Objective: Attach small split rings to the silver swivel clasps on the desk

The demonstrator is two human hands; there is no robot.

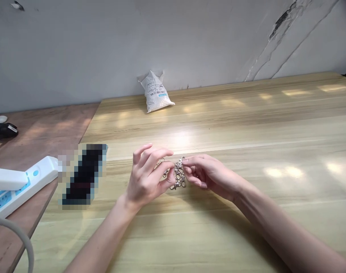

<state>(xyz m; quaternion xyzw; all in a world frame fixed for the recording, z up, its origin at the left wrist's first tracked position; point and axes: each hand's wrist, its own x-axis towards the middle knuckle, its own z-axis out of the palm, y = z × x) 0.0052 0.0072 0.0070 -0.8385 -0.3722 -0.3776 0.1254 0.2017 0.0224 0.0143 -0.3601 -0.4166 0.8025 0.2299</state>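
Far to my left, a white power strip is lying on a reddish wooden board, and a pixelated patch is covering something beside it. On the pale wooden bench, my left hand is curling its fingers around one side of a bunch of linked metal lobster clasps, with a white plastic bag standing against the wall beyond. The clasps are hanging between my hands, just above the bench. My right hand is closing on them from the other side, pinching the top clasp in its fingertips.
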